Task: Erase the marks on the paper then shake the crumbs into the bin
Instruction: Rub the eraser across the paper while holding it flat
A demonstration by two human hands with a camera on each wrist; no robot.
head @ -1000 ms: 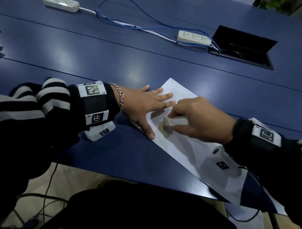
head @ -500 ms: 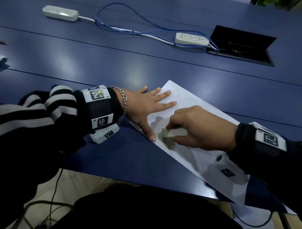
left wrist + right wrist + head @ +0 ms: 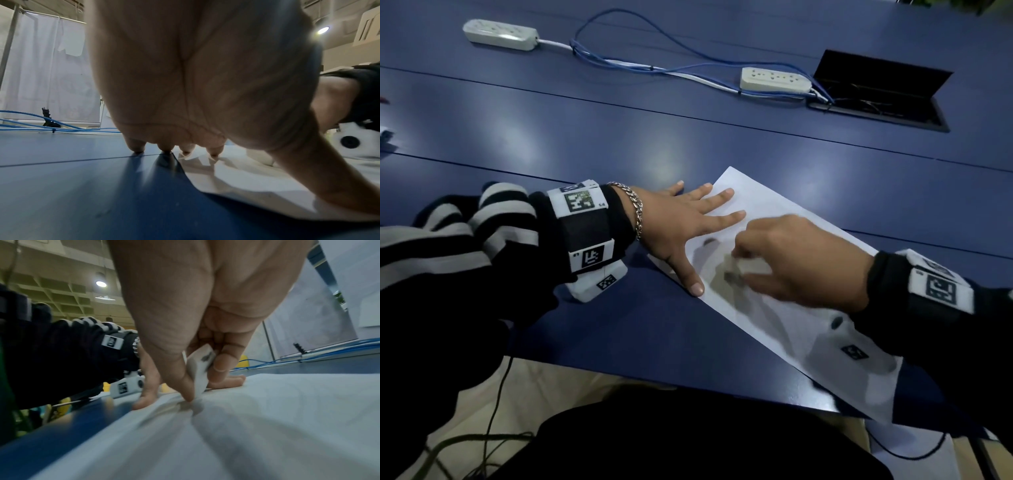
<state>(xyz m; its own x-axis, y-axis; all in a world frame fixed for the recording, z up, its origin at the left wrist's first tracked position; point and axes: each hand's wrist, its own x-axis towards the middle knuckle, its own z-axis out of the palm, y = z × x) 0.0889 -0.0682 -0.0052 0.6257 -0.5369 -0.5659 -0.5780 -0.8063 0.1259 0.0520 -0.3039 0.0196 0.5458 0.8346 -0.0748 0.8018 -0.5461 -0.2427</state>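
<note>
A white sheet of paper (image 3: 784,219) lies slantwise on the blue table (image 3: 619,144), its near end past the front edge. My left hand (image 3: 688,222) lies flat with spread fingers on the paper's far left corner, thumb along its edge. My right hand (image 3: 791,260) pinches a white eraser (image 3: 200,368) between thumb and fingers, its lower end touching the paper (image 3: 267,426). The eraser (image 3: 750,267) looks blurred in the head view. A dark mark (image 3: 709,242) shows on the sheet just beyond it. In the left wrist view the fingertips (image 3: 186,151) press on paper (image 3: 236,181) and table. No bin shows.
Two white power strips (image 3: 500,34) (image 3: 775,79) joined by blue cables (image 3: 654,65) lie at the back of the table. An open black cable hatch (image 3: 880,99) sits at the back right. Cables hang below the table's front edge (image 3: 496,404).
My right hand has moved the eraser back and forth over the same patch of paper near the left thumb. The left hand stays flat on the sheet.
</note>
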